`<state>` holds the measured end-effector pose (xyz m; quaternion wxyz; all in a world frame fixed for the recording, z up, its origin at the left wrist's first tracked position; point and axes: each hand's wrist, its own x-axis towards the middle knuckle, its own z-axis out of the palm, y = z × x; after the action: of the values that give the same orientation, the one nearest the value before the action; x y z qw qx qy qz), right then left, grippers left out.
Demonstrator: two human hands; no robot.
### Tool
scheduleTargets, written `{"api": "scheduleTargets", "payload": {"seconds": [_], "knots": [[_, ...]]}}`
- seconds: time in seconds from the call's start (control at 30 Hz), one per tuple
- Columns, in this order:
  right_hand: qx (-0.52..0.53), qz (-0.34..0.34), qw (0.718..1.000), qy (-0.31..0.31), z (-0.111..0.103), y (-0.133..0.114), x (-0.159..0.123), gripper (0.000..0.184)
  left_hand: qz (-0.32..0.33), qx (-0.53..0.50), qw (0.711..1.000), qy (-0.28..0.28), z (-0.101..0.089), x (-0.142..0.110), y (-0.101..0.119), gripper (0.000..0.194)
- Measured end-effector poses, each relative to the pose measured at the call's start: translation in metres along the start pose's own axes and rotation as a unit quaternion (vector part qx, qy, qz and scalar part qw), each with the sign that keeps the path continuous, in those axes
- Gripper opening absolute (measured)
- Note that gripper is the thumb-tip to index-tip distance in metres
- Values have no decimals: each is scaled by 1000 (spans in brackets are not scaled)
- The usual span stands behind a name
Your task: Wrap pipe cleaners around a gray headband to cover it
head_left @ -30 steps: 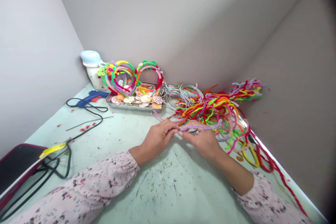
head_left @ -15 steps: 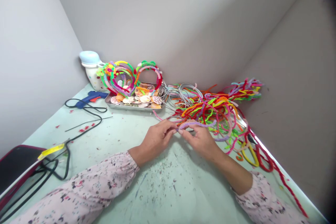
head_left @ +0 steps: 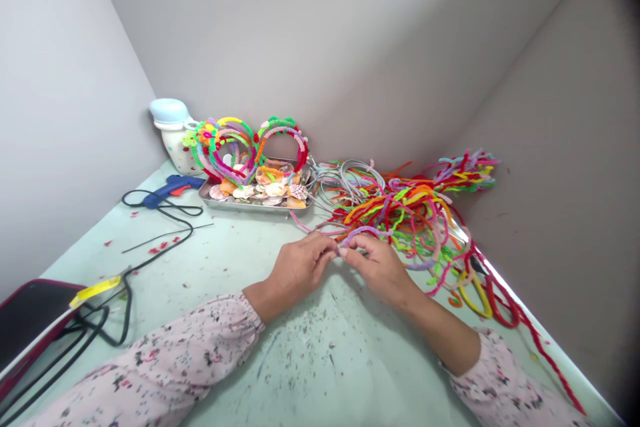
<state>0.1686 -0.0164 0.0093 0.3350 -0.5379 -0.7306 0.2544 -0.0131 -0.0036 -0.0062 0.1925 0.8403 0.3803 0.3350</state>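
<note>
My left hand point(head_left: 300, 270) and my right hand point(head_left: 379, 268) meet fingertip to fingertip over the pale green table point(head_left: 240, 260). Both pinch a lilac pipe cleaner point(head_left: 364, 233), which arches up from the pinch and bends over my right hand's fingers. A thin band or wire seems to lie under the same fingers, but I cannot make it out. Just behind and to the right of my hands sprawls a tangled heap of coloured pipe cleaners point(head_left: 415, 213). Both forearms wear flower-print sleeves.
A metal tray point(head_left: 255, 201) of seashells with decorated headbands point(head_left: 250, 143) stands at the back, beside a white jar point(head_left: 173, 130). A blue glue gun point(head_left: 167, 188) and its black cord point(head_left: 165, 240) lie left. A dark case point(head_left: 30, 317) sits bottom left. Grey headbands point(head_left: 345, 177) lie behind the heap.
The lilac pipe cleaner, which stretched out to the right, is now curled in a tighter arch over my right fingers. Both hands stay at the same spot.
</note>
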Motion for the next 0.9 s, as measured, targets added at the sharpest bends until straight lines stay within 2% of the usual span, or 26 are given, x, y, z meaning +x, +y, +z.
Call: {"api": "scheduleTargets", "payload": {"seconds": [0.07, 0.13, 0.2, 0.3, 0.4, 0.53, 0.9], "knots": [[-3, -18, 999, 38, 4, 1, -1, 17, -10, -9, 1000, 12, 0, 0, -1, 13], [-36, -75, 991, 108, 7, 2, -2, 12, -38, -26, 998, 30, 1, 1, -1, 14], [-88, -151, 969, 173, 8, 4, -4, 10, -67, -62, 995, 43, 2, 1, -2, 15], [-141, -241, 936, 214, 6, 7, -5, 14, -95, -117, 987, 56, 5, 0, -4, 16], [-168, -280, 919, 222, 5, 9, -4, 16, -106, -149, 981, 58, 7, 0, -5, 17], [-188, -293, 912, 216, 5, 10, -3, 16, -114, -170, 977, 59, 10, 0, -6, 17], [-188, -261, 931, 172, 4, 12, -4, 18, -98, -170, 979, 62, 10, -1, -5, 16]]}}
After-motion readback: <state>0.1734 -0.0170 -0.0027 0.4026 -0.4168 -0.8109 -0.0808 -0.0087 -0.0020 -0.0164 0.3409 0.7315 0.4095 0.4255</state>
